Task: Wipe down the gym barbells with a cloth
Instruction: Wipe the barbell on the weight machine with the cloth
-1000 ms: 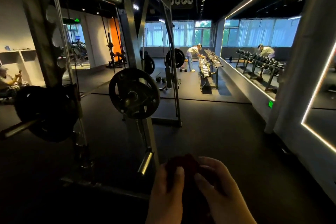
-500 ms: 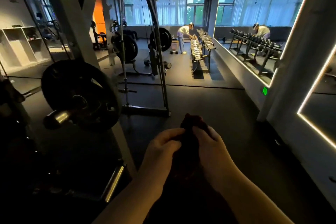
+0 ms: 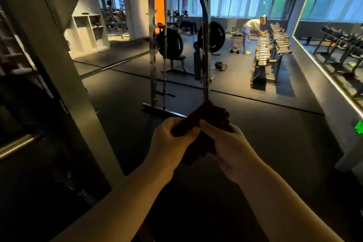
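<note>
Both hands are gripping a dark folded cloth (image 3: 204,122): left hand (image 3: 169,143) and right hand (image 3: 225,143) curling around it, just in front of a squat rack's upright (image 3: 204,45).

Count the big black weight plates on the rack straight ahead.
2. The left plate sits just right of the notched upright; the right plate sits behind the steel post above the cloth. Others may hide in the dark at far left.
</note>
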Tool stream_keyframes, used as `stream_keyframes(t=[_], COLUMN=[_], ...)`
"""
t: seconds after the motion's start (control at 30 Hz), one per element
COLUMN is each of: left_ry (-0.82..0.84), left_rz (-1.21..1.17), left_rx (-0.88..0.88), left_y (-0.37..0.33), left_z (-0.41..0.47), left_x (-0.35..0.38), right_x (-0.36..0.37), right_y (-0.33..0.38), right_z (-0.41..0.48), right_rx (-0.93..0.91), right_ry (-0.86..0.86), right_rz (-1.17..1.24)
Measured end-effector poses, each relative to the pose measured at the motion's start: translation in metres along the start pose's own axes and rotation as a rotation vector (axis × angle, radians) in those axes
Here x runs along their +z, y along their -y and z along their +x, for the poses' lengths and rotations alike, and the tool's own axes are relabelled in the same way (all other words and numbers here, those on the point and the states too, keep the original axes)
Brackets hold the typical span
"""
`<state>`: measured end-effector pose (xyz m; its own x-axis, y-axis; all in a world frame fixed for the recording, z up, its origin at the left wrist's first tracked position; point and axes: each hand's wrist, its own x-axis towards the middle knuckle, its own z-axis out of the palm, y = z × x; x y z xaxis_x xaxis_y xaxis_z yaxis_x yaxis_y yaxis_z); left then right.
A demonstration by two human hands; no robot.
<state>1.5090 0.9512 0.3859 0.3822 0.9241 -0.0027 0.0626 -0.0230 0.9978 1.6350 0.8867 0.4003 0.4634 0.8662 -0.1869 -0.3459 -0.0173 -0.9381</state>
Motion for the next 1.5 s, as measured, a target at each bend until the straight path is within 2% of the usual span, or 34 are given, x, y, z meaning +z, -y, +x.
stream_keyframes(t=[0.13, 0.27, 0.47, 0.6, 0.7, 0.87, 1.1, 1.27, 1.5], left_ry=[-0.082, -0.163, -0.450, -0.506, -0.503, -0.659, -0.578, -0.685, -0.696], left_rz=[-0.089, -0.186, -0.150, -0.203, -0.220, -0.244, -0.093, -0.027, 0.030], left_rx=[-0.052, -0.170, -0.149, -0.126, -0.166, -0.250, -0.365, -0.324, -0.386], left_y=[0.010, 0.026, 0.031, 0.026, 0.026, 0.036, 0.046, 0.048, 0.076], left_z=[0.067, 0.142, 0.271, 0.348, 0.402, 0.500, 0.630, 0.709, 0.793], left_x=[0.011, 0.017, 0.010, 0.013, 0.023, 0.024, 0.016, 0.000, -0.060], right_x=[-0.006, 0.003, 0.026, 0.029, 0.030, 0.044, 0.071, 0.101, 0.180], right_y=[0.009, 0.015, 0.039, 0.061, 0.069, 0.065, 0.071, 0.068, 0.029], right_z=[0.076, 0.159, 0.298, 0.385, 0.448, 0.555, 0.697, 0.793, 0.904], right_rx=[-0.061, -0.029, 0.019, 0.146, 0.317, 0.492, 0.588, 0.665, 0.692], right_ry=[0.036, 0.105, 0.266, 0.373, 0.418, 0.436, 0.427, 0.479, 0.517], right_rz=[-0.024, 0.035, -0.167, -0.198, -0.139, -0.098, -0.026, -0.053, -0.159])
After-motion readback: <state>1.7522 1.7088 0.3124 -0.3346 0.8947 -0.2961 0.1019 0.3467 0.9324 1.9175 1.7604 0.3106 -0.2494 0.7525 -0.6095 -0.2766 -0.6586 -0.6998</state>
